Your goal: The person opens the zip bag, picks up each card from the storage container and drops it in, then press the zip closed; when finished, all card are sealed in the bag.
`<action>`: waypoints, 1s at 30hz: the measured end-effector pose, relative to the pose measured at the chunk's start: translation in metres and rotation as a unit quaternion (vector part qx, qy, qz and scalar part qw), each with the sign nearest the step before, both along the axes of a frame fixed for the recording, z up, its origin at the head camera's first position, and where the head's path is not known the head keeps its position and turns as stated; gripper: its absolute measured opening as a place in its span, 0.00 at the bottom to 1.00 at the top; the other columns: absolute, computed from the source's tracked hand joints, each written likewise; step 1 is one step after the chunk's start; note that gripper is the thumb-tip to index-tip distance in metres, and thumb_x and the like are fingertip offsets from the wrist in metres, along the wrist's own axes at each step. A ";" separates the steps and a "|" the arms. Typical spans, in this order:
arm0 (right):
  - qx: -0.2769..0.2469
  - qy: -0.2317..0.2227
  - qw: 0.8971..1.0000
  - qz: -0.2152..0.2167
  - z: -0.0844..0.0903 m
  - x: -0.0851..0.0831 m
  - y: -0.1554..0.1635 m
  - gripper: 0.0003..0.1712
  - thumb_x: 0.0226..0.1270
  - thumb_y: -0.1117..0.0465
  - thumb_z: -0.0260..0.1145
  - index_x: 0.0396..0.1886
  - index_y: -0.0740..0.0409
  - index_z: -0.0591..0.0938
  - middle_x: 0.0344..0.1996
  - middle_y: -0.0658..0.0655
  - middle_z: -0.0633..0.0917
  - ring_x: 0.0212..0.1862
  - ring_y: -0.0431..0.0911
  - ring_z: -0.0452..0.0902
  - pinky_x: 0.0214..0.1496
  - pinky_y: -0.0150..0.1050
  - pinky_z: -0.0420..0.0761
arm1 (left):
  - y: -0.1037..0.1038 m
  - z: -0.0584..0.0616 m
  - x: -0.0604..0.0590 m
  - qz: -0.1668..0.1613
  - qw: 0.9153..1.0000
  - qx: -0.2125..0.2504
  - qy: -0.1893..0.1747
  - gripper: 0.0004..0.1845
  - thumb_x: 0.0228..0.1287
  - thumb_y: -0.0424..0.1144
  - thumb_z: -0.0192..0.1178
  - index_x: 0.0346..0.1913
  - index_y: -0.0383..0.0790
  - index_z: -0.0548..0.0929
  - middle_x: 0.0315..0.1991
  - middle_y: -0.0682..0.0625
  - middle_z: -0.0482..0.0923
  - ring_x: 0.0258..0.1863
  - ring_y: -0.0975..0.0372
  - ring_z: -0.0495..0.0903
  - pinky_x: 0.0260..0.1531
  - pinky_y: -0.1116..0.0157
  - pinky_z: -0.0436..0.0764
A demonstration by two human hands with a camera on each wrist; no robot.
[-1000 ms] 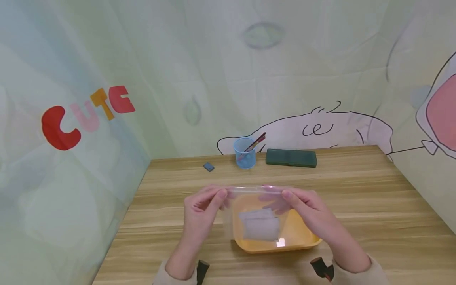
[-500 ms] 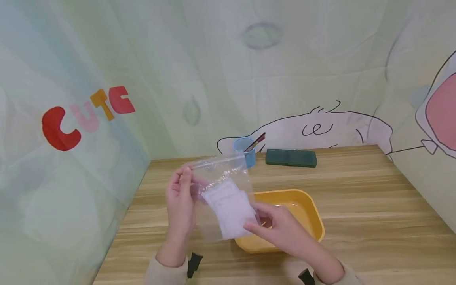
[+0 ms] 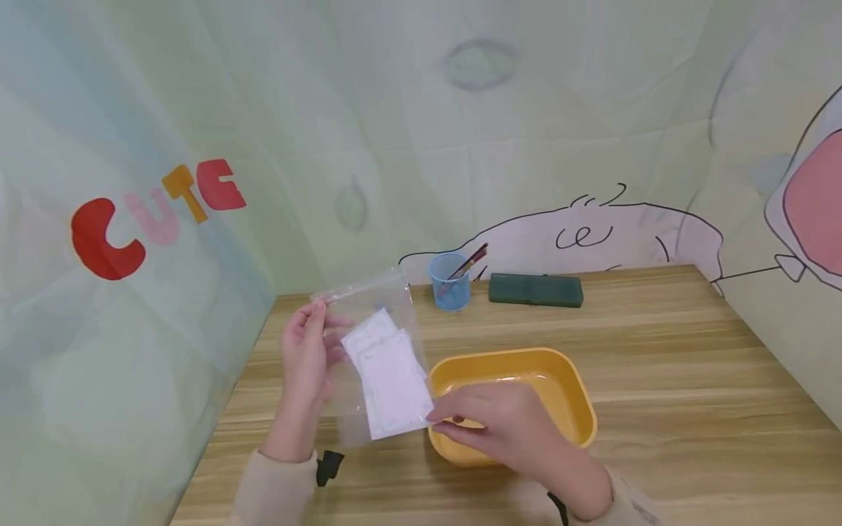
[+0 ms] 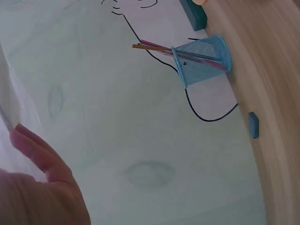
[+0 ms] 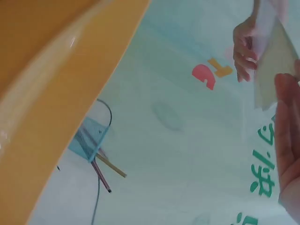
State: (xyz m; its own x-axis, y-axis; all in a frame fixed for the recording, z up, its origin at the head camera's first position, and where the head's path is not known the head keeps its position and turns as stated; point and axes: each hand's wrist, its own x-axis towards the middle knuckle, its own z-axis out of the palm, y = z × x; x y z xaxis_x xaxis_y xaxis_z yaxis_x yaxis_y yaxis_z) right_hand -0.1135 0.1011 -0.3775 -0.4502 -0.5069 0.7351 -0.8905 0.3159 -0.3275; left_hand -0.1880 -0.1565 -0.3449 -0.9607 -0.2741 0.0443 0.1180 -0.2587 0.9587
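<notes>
A clear zip bag with white packets inside is held upright above the table's left part. My left hand pinches its upper left edge near the zip strip. My right hand pinches the lower right corner of the bag, just over the near left rim of the yellow tray. In the left wrist view only a fingertip and a bit of the bag show. The right wrist view shows the tray wall, the bag and the left hand far off.
A blue mesh pen cup with pencils, a dark green pencil case and a small blue eraser stand along the back of the wooden table. Walls close in on the left, back and right.
The bag has been lifted off the tray and swung left, turning upright. My right hand dropped from the zip edge to the bag's lower corner. The left hand moved left with the top.
</notes>
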 end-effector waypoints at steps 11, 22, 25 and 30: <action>0.177 0.115 0.977 -0.035 -0.012 -0.021 -0.029 0.05 0.61 0.52 0.70 0.33 0.45 0.83 0.28 0.39 0.80 0.25 0.33 0.72 0.29 0.20 0.70 | -0.032 -0.044 -0.023 -0.033 0.987 -0.092 -0.126 0.17 0.75 0.46 0.48 0.53 0.36 0.72 0.24 0.55 0.81 0.13 0.68 0.75 0.15 0.72 0.77; 0.374 0.027 0.925 -0.059 -0.036 -0.033 -0.077 0.07 0.55 0.51 0.74 0.22 0.40 0.84 0.22 0.40 0.74 0.27 0.36 0.66 0.24 0.24 0.64 | -0.061 -0.099 -0.039 -0.103 0.942 -0.237 -0.212 0.20 0.73 0.39 0.48 0.56 0.23 0.72 0.29 0.48 0.83 0.21 0.63 0.78 0.22 0.67 0.81; 0.399 0.082 0.911 -0.063 -0.046 -0.035 -0.089 0.11 0.55 0.56 0.70 0.15 0.40 0.81 0.18 0.40 0.73 0.26 0.37 0.64 0.24 0.25 0.61 | -0.064 -0.105 -0.039 -0.112 0.937 -0.253 -0.212 0.21 0.72 0.36 0.48 0.57 0.20 0.70 0.28 0.46 0.83 0.20 0.63 0.79 0.21 0.66 0.82; 0.448 0.094 0.886 -0.068 -0.053 -0.033 -0.100 0.14 0.46 0.62 0.67 0.11 0.41 0.74 0.14 0.38 0.71 0.23 0.37 0.63 0.28 0.27 0.61 | -0.062 -0.114 -0.041 -0.134 0.931 -0.271 -0.205 0.19 0.70 0.33 0.49 0.54 0.19 0.72 0.27 0.42 0.82 0.17 0.59 0.80 0.19 0.64 0.82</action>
